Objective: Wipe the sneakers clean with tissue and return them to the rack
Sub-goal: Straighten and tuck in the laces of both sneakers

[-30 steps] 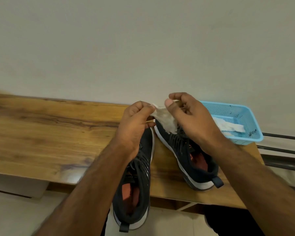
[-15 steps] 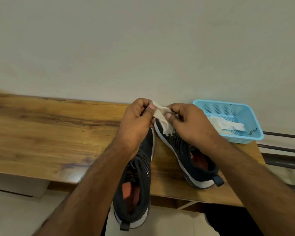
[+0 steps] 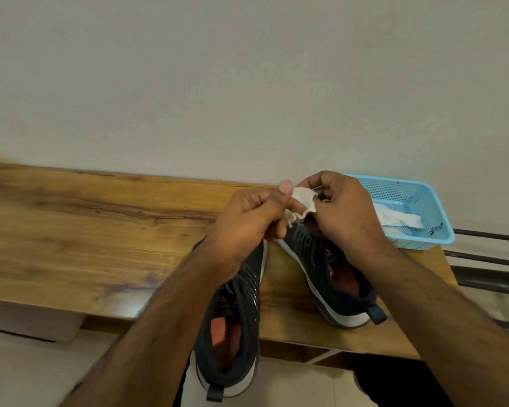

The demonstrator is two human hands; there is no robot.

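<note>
Together, the left hand (image 3: 247,218) and right hand (image 3: 347,210) pinch a small crumpled tissue (image 3: 301,201) above two dark sneakers (image 3: 332,274) on the wooden tabletop (image 3: 86,230). More tissue lies in a blue basket (image 3: 423,201) just beside the right hand.

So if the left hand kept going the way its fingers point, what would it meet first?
Probably the right hand: the left hand points across at it, both pinching the tissue between them. Depth is uncertain.

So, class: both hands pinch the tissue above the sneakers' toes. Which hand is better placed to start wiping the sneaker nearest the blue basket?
Right hand: it holds the tissue directly over that sneaker.
</note>
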